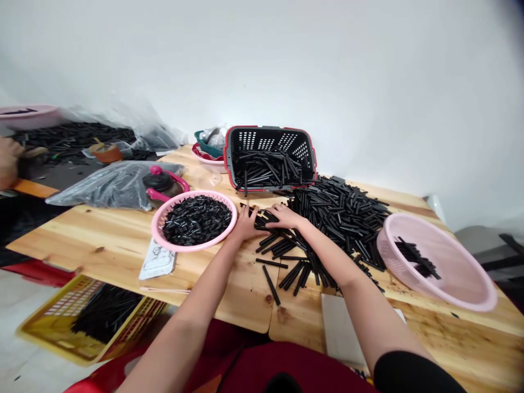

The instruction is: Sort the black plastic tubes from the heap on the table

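Short black sticks [344, 218], tube-like, lie in a large loose heap on the wooden table, spilling toward its front edge. My left hand [246, 225] rests at the heap's left end, fingers apart and thumb stretched to the right. Facing it, my right hand [285, 216] lies over the sticks with its fingers spread. A small bunch of sticks [265, 219] sits between the two hands, touched by both. Just left of my left hand is a pink basket [158, 221] full of shorter black pieces [198, 219].
A grey-and-red basket [268, 189] lies tipped behind the heap, sticks inside. At right stands a pink basin [462, 273] with a few sticks. A plastic bag [106, 183], a black pot [161, 180] and a yellow crate [61, 346] are left. Another person's hand [8, 164] shows far left.
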`<action>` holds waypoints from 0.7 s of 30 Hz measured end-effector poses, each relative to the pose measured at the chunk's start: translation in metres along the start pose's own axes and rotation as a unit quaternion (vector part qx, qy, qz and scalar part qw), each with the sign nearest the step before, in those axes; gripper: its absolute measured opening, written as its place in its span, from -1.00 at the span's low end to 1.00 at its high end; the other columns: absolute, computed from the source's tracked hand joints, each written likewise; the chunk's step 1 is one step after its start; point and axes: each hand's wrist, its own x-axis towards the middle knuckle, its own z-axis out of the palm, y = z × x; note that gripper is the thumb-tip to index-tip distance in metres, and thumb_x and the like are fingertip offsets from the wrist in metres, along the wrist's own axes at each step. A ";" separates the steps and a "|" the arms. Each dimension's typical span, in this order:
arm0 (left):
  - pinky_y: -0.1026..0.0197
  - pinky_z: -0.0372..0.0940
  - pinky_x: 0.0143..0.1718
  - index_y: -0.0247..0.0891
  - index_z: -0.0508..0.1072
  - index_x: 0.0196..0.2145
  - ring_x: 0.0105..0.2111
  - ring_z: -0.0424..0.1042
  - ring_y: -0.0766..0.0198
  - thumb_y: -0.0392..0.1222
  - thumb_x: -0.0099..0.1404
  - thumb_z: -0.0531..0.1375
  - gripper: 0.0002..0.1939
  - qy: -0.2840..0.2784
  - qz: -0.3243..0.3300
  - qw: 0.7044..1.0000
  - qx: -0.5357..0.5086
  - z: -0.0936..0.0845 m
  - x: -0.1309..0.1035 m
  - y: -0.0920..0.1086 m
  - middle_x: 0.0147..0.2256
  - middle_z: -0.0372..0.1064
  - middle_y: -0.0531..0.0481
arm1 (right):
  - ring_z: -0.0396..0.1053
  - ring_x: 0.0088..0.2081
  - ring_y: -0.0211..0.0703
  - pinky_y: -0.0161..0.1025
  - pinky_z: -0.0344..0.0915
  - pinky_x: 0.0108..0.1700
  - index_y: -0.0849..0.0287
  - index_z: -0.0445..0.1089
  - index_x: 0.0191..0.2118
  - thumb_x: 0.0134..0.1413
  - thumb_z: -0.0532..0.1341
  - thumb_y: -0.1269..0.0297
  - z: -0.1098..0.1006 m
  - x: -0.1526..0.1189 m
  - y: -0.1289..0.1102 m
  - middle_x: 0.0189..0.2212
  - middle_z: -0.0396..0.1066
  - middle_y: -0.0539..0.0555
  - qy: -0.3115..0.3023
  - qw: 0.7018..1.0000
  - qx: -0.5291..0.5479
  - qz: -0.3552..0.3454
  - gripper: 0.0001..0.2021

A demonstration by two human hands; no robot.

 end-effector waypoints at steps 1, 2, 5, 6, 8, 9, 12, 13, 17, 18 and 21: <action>-0.23 -0.08 0.27 -0.35 0.06 0.28 0.30 -0.16 -0.29 0.39 -0.13 0.27 0.17 0.001 0.010 1.000 0.009 0.000 0.002 -0.001 0.24 -0.16 -0.43 | 0.04 0.22 0.12 0.00 -0.02 0.27 0.06 0.00 0.35 -0.07 0.15 -0.40 0.001 -0.008 -0.001 0.19 0.04 0.26 -0.009 1.000 -0.004 -0.009 -0.04; -0.21 -0.06 0.27 -0.36 0.09 0.27 0.27 -0.09 -0.25 0.39 -0.14 0.28 0.16 0.002 0.020 1.000 0.019 0.000 0.003 -0.002 0.20 -0.09 -0.42 | -0.01 0.24 0.19 0.06 -0.05 0.28 0.05 -0.07 0.37 -0.19 0.20 -0.44 0.002 -0.015 -0.002 0.22 -0.02 0.28 -0.016 1.000 -0.009 -0.016 0.07; -0.15 0.00 0.24 -0.40 0.13 0.24 0.19 0.05 -0.17 0.41 -0.14 0.26 0.15 -0.007 0.027 0.999 0.045 -0.002 0.005 0.000 0.12 0.03 -0.38 | -0.18 0.30 0.33 0.17 -0.14 0.28 0.04 -0.18 0.40 -0.37 0.26 -0.47 0.006 -0.026 -0.006 0.28 -0.21 0.32 -0.021 0.999 -0.029 -0.017 0.24; -0.15 0.00 0.24 -0.41 0.15 0.22 0.17 0.07 -0.17 0.41 -0.13 0.26 0.13 -0.014 0.022 0.998 0.054 -0.003 0.005 0.001 0.12 0.04 -0.39 | -0.18 0.30 0.33 0.16 -0.14 0.28 0.04 -0.18 0.40 -0.37 0.26 -0.46 0.006 -0.027 -0.007 0.28 -0.23 0.32 -0.018 0.999 -0.032 -0.016 0.24; -0.17 -0.01 0.23 -0.41 0.22 0.16 0.16 0.09 -0.17 0.39 -0.06 0.23 0.02 -0.030 0.017 0.997 0.076 -0.005 0.006 0.003 0.13 0.04 -0.39 | -0.10 0.26 0.29 0.12 -0.08 0.27 0.03 -0.15 0.39 -0.30 0.27 -0.42 0.006 -0.026 -0.008 0.25 -0.15 0.31 -0.012 0.999 -0.036 -0.019 0.17; -0.18 -0.02 0.22 -0.41 0.25 0.13 0.15 0.10 -0.17 0.36 0.00 0.20 -0.07 -0.038 0.019 0.995 0.085 -0.007 0.006 0.005 0.13 0.06 -0.39 | -0.04 0.23 0.25 0.10 -0.04 0.25 0.03 -0.12 0.39 -0.25 0.27 -0.39 0.005 -0.026 -0.008 0.22 -0.09 0.30 -0.009 0.999 -0.038 -0.021 0.12; -0.16 0.02 0.19 -0.42 0.30 0.05 0.12 0.15 -0.13 0.30 0.14 0.11 -0.24 -0.050 0.031 0.993 0.100 -0.010 0.005 0.007 0.10 0.12 -0.40 | 0.09 0.14 0.13 0.02 0.06 0.21 0.04 -0.04 0.36 -0.14 0.29 -0.26 -0.001 -0.023 -0.007 0.11 0.07 0.26 -0.002 0.998 -0.053 -0.041 -0.01; -0.13 0.05 0.18 -0.42 0.30 0.03 0.12 0.17 -0.11 0.30 0.15 0.10 -0.26 -0.053 0.036 0.993 0.100 -0.011 0.005 0.008 0.09 0.14 -0.40 | 0.11 0.11 0.10 0.00 0.08 0.19 0.06 -0.01 0.35 -0.12 0.30 -0.20 -0.002 -0.022 -0.008 0.08 0.11 0.25 -0.003 0.997 -0.058 -0.052 -0.04; -0.02 0.13 0.14 -0.40 0.33 -0.07 0.05 0.27 0.01 0.33 0.16 0.07 -0.31 -0.065 0.050 0.994 0.073 -0.011 0.005 0.008 0.00 0.26 -0.37 | 0.20 0.05 0.04 -0.05 0.14 0.15 0.15 0.10 0.29 -0.10 0.32 0.02 -0.006 -0.019 -0.014 0.01 0.20 0.24 -0.013 0.996 -0.062 -0.071 -0.18; 0.01 0.15 0.13 -0.40 0.34 -0.09 0.02 0.31 0.04 0.32 0.17 0.07 -0.33 -0.069 0.054 0.994 0.068 -0.011 0.006 0.008 -0.04 0.30 -0.37 | 0.21 0.04 0.03 -0.06 0.15 0.14 0.17 0.14 0.26 -0.09 0.31 0.03 -0.007 -0.018 -0.015 0.00 0.22 0.24 -0.015 0.996 -0.063 -0.067 -0.21; 0.08 0.22 0.06 -0.38 0.37 -0.14 -0.08 0.38 0.09 0.24 0.20 0.10 -0.43 -0.082 0.063 0.993 0.063 -0.011 0.010 0.008 -0.13 0.36 -0.33 | 0.24 0.02 0.02 -0.08 0.19 0.11 0.23 0.23 0.16 -0.13 0.33 0.04 -0.010 -0.015 -0.020 -0.02 0.25 0.25 -0.026 0.995 -0.076 -0.055 -0.29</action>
